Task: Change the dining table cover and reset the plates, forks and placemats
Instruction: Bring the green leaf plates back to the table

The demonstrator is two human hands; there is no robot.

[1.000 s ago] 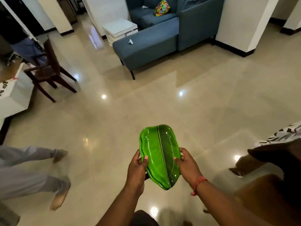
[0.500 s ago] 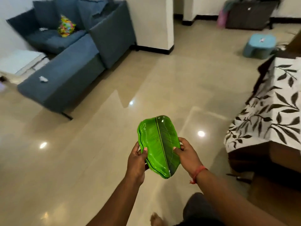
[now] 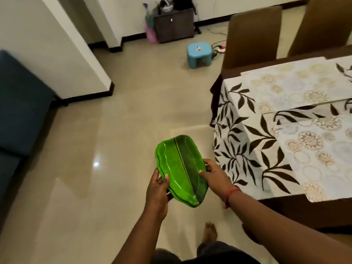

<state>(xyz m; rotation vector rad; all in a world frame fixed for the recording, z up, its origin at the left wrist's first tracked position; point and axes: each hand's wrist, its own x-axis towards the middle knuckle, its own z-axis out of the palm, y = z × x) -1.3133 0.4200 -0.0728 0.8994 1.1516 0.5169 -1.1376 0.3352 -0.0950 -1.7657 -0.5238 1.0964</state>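
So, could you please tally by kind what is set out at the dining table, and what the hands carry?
Placemats lying on the leaf-print cover: 2 in view
Chairs behind the table: 2
Green leaf plate stack, held by left hand and right hand: 1
Total: 5

table (image 3: 297, 208): dark wood, draped with leaf-print cover (image 3: 245, 149) | on cover: two floral placemats (image 3: 289, 86) (image 3: 320, 149) laid apart | floor (image 3: 118, 130): blue stool (image 3: 199, 54) stood

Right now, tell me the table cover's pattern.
White with dark brown leafy sprigs, on the table cover; the head view shows it.
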